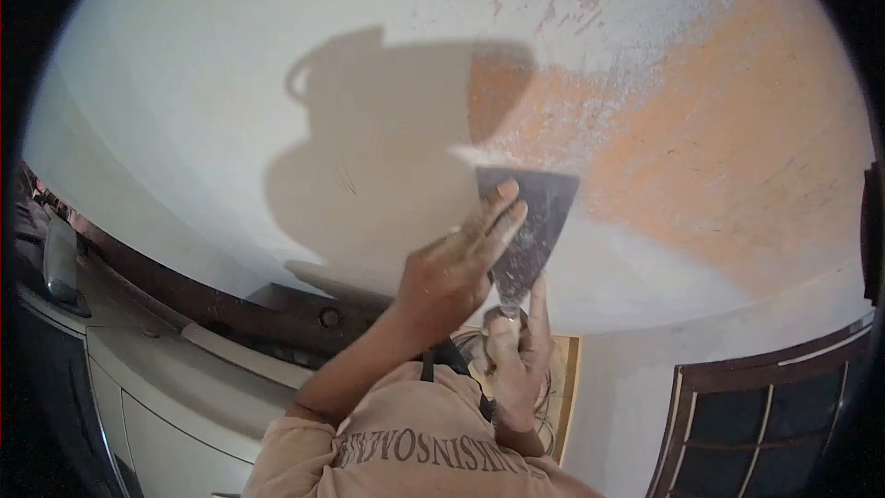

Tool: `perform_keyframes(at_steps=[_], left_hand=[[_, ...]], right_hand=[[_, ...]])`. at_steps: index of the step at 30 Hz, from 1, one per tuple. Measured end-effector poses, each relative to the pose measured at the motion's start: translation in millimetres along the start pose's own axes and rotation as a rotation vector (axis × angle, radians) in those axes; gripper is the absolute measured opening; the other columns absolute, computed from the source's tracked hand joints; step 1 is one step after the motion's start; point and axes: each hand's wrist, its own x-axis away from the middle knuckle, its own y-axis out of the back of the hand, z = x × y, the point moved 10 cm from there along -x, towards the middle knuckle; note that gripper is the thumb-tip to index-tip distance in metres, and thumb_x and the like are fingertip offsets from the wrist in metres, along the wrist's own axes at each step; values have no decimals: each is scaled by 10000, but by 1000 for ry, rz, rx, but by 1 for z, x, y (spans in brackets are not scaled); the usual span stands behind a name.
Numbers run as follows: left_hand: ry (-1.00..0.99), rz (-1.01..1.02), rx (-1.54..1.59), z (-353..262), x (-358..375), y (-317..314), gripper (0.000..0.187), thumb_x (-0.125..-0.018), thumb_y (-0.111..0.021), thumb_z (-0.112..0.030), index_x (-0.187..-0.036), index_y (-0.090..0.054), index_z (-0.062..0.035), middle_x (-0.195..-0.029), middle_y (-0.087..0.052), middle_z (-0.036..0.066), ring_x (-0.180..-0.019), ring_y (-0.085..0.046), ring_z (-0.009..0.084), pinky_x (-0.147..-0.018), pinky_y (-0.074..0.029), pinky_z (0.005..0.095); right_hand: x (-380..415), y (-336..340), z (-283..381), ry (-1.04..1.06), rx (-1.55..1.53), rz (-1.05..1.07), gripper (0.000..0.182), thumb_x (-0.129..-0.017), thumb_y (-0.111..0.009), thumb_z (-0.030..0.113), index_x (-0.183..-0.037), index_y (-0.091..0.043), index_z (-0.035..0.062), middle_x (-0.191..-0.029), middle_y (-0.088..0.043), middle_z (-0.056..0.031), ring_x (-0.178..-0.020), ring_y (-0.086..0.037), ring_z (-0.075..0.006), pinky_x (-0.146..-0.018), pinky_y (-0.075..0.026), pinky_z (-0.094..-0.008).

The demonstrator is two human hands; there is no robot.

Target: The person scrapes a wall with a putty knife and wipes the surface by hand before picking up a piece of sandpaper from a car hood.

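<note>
A wide scraper (539, 221) with a dusty dark blade is held up against the wall, its broad edge touching the wall where white coating meets bare orange. My right hand (521, 364) grips its handle from below, with the thumb on the handle and a finger reaching up beside the base of the blade. Across the blade's left side lies my left hand (452, 267), two fingers stretched out and pressing on its face. The handle is mostly hidden by my right hand. White dust coats the fingers of both hands.
The wall (184, 83) is white at left, with scraped orange patches (728, 138) at right. A dark shadow falls on it. A pale cabinet (175, 387) and a dark brown ledge (221, 290) stand at lower left. A dark-framed paned window or door (765, 415) is at lower right.
</note>
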Motion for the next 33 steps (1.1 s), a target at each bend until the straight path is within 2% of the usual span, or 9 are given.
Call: perform_keyframes(at_steps=[2, 9, 18, 19, 21, 22, 25, 28, 33], left_hand=[[-10, -55, 56, -1, -10, 9, 568, -665, -506, 102, -1197, -541, -94, -1301, -488, 69, -1035, -593, 213, -713, -535, 274], [51, 17, 145, 6, 0, 4, 612, -648, -499, 113, -1227, -513, -86, -1321, -464, 78, -1097, -549, 236, -752, -531, 300], [70, 32, 156, 10, -4, 11, 633, -638, -492, 111, -1242, -496, -80, -1344, -437, 73, -1089, -555, 226, -755, -529, 306], [42, 37, 138, 7, -3, 10, 626, -641, -492, 109, -1239, -498, -77, -1339, -443, 74, -1093, -552, 224, -774, -523, 312], [-24, 43, 99, 4, 4, 6, 612, -647, -492, 103, -1234, -502, -70, -1330, -453, 77, -1103, -545, 222, -812, -511, 324], [-9, 59, 105, 4, 7, 3, 587, -658, -494, 93, -1223, -513, -68, -1310, -473, 85, -1128, -527, 219, -891, -470, 345], [72, 20, 229, 14, 1, 8, 584, -659, -496, 96, -1217, -520, -75, -1296, -488, 86, -1122, -532, 222, -893, -468, 339], [-44, 42, 68, 3, 4, 4, 596, -651, -498, 112, -1217, -520, -76, -1294, -491, 83, -1084, -559, 231, -820, -506, 317], [11, 23, 157, 7, -2, 10, 595, -642, -499, 108, -1208, -523, -74, -1294, -491, 81, -1066, -571, 229, -790, -519, 306]], right_hand=[[-1, -4, 6, 61, 24, 29, 568, -903, -460, 30, -1403, -194, -5, -840, -558, -19, -521, -431, -30, -445, -378, -183], [6, -2, 10, 2, 13, -11, 573, -903, -484, 47, -1400, -203, -10, -760, -530, -12, -521, -421, -35, -436, -360, -179], [3, -5, 1, 65, 31, 18, 569, -904, -491, 64, -1393, -213, -23, -781, -534, -14, -521, -432, -34, -429, -355, -182], [1, -10, 3, 77, 23, 41, 566, -904, -487, 60, -1392, -215, -25, -784, -537, -15, -521, -433, -34, -429, -355, -181], [6, 3, -3, 27, 60, -49, 559, -895, -473, 37, -1390, -222, -27, -739, -527, -1, -512, -435, -33, -427, -356, -182], [6, 3, -2, 25, 45, -42, 558, -891, -470, 29, -1389, -225, -26, -733, -525, 1, -510, -435, -33, -429, -358, -182], [4, -1, -1, -6, 46, -26, 577, -892, -476, 32, -1398, -203, -16, -744, -527, -8, -509, -440, -37, -431, -361, -182], [6, -2, -2, -13, 1, -19, 591, -900, -479, 45, -1408, -180, 1, -756, -525, -11, -513, -442, -39, -429, -360, -182], [6, -7, -7, -17, -69, -20, 592, -910, -476, 62, -1412, -167, 8, -737, -509, -1, -514, -437, -38, -434, -366, -184]])
